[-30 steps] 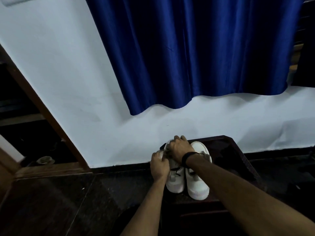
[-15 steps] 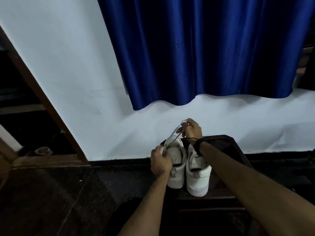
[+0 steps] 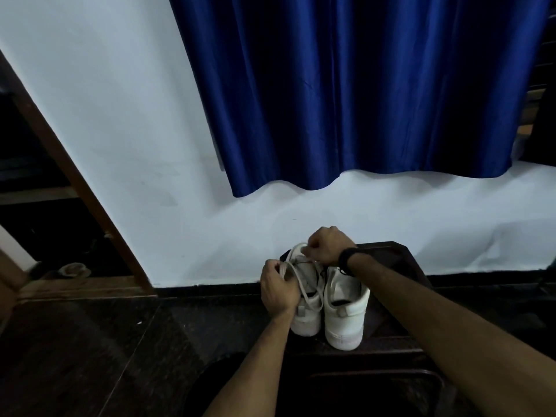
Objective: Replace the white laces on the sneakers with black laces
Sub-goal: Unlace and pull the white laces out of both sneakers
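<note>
Two white sneakers stand side by side on a dark stool (image 3: 400, 257), heels toward me: the left sneaker (image 3: 307, 314) and the right sneaker (image 3: 346, 320). A white lace (image 3: 304, 288) loops loosely over the left sneaker's opening. My left hand (image 3: 278, 288) grips the lace at that shoe's left side. Over the shoe's toe end, my right hand (image 3: 326, 246), with a black band on the wrist, pinches another part of the lace. A thin black lace (image 3: 320, 273) shows between the two shoes.
A white wall with a dark skirting runs behind the stool, and a blue curtain (image 3: 361, 94) hangs above it. A wooden door frame (image 3: 75, 182) stands at the left. The floor is dark and glossy. A second dark surface (image 3: 376, 383) sits below the stool.
My right hand rose with the white lace, then came back down toward the toe of the left sneaker. A longer loop of lace now lies loose over that shoe.
</note>
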The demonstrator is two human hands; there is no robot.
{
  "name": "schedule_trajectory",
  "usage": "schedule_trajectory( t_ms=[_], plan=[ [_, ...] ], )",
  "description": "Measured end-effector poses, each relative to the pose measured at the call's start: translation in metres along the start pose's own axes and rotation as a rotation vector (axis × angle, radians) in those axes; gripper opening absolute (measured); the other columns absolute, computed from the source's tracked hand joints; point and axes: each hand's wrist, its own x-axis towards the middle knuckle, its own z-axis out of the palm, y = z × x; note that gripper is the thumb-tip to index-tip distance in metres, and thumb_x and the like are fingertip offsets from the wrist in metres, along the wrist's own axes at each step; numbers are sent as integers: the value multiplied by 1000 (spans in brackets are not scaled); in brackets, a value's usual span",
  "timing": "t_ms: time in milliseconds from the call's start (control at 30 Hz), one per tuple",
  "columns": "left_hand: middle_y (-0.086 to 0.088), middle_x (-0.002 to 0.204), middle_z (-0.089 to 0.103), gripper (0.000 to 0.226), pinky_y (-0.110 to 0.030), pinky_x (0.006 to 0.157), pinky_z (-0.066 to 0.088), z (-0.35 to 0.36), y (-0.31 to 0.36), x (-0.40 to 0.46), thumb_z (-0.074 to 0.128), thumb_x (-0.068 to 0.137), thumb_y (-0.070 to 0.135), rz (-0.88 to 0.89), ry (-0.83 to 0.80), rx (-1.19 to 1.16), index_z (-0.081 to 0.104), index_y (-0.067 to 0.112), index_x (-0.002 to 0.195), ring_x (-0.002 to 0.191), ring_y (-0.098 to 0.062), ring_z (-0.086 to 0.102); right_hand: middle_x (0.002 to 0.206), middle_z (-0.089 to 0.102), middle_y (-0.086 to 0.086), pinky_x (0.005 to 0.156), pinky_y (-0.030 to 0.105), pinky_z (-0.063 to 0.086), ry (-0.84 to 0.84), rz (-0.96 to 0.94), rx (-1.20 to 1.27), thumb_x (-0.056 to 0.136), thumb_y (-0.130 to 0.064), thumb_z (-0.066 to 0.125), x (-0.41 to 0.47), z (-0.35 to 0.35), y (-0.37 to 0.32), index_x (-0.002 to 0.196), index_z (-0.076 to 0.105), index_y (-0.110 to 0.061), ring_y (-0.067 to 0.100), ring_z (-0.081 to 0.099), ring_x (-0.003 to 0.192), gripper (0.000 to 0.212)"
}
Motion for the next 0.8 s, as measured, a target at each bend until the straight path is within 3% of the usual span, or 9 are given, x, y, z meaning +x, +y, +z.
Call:
schedule_trajectory(
  t_ms=[33, 100, 167, 300, 467, 533, 600, 700, 800],
  plan=[
    [0, 85, 57, 13, -33, 65, 39, -1, 2, -1, 63, 80, 10, 12, 47, -6, 52, 16, 84, 84, -29, 57, 98, 72, 0, 86, 29, 49, -1, -2, -47, 85, -32, 63, 2, 7, 4, 99, 71, -23, 21, 61, 103, 18],
    [2, 84, 55, 19, -37, 66, 44, -2, 4, -3, 65, 77, 10, 30, 99, 1, 49, 18, 84, 83, -30, 57, 122, 64, 1, 98, 31, 45, -56, -21, -115, 86, -22, 59, 5, 21, 6, 127, 59, -24, 23, 54, 119, 41],
    [1, 84, 56, 23, -40, 65, 47, -2, 3, -4, 65, 74, 11, 34, 126, 32, 47, 19, 85, 82, -32, 57, 135, 54, 5, 102, 35, 43, -62, -65, -186, 89, -20, 54, 9, 31, 4, 135, 53, -28, 26, 49, 125, 47],
    [-1, 94, 56, 23, -40, 67, 48, -1, 2, -5, 65, 74, 12, 44, 148, 3, 50, 19, 91, 88, -32, 58, 130, 58, 6, 96, 34, 43, -46, -197, -363, 90, -20, 55, 17, 38, -10, 124, 62, -31, 26, 56, 117, 38],
    [-2, 101, 54, 17, -38, 68, 46, 0, -2, -5, 64, 81, 17, 25, 124, 17, 56, 20, 96, 92, -34, 59, 115, 65, 10, 91, 34, 42, 122, -217, -456, 92, -18, 49, 24, 41, -19, 112, 66, -15, 29, 60, 105, 26],
    [-1, 103, 54, 18, -39, 69, 48, 0, -1, -5, 63, 80, 17, 8, 124, 43, 57, 23, 96, 93, -33, 59, 108, 68, 8, 86, 34, 44, 293, -105, -311, 87, -13, 52, 21, 37, -14, 103, 69, -16, 29, 62, 100, 25],
    [0, 105, 55, 23, -38, 69, 47, 1, 1, -6, 62, 78, 13, -6, 125, 55, 58, 25, 97, 95, -31, 60, 105, 69, 8, 82, 35, 49, 490, 145, 0, 86, -15, 57, 20, 31, 4, 101, 71, -17, 30, 64, 99, 22],
    [-1, 106, 57, 28, -35, 69, 44, 2, 3, -6, 60, 77, 7, -17, 138, 56, 61, 26, 98, 96, -31, 60, 113, 67, 10, 88, 37, 51, 363, 348, 118, 88, -26, 59, 18, 26, 27, 110, 66, -14, 31, 59, 109, 26],
    [-1, 105, 59, 28, -32, 69, 41, 4, 4, -6, 60, 78, 4, -12, 134, 36, 63, 25, 98, 97, -31, 60, 129, 58, 7, 98, 34, 45, 263, 133, -4, 80, -22, 64, 21, 22, 27, 128, 56, -16, 27, 50, 121, 49]
  ],
)
